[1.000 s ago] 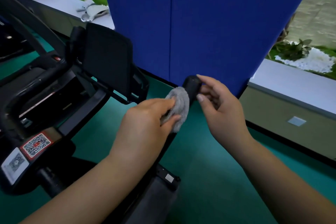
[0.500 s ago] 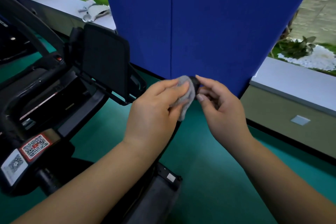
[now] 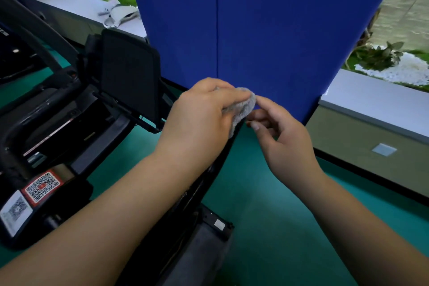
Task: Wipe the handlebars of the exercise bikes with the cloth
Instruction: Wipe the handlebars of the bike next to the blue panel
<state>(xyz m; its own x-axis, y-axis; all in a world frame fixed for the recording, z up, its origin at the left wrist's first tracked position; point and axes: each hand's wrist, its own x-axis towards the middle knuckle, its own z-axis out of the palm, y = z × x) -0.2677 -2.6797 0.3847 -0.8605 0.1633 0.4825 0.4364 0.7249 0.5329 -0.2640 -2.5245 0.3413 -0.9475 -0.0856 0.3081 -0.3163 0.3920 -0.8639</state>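
My left hand (image 3: 199, 121) grips a grey cloth (image 3: 241, 107) folded over the top end of the bike's black handlebar (image 3: 214, 172). The cloth hides the bar's tip. The rest of the bar slopes down toward me under my left wrist. My right hand (image 3: 283, 141) hovers just right of the cloth with its fingers loosely curled and its index fingertip close to the cloth's edge. It holds nothing.
The bike's black console screen (image 3: 130, 76) stands to the left, above a frame with QR-code stickers (image 3: 41, 186). A blue partition (image 3: 267, 30) rises directly behind the handlebar. A grey ledge (image 3: 371, 100) runs along the right, and green floor (image 3: 267, 216) lies below.
My left hand has slid the cloth up the handlebar until it covers the tip. My right hand has let go of the bar's end and drawn slightly to the right.
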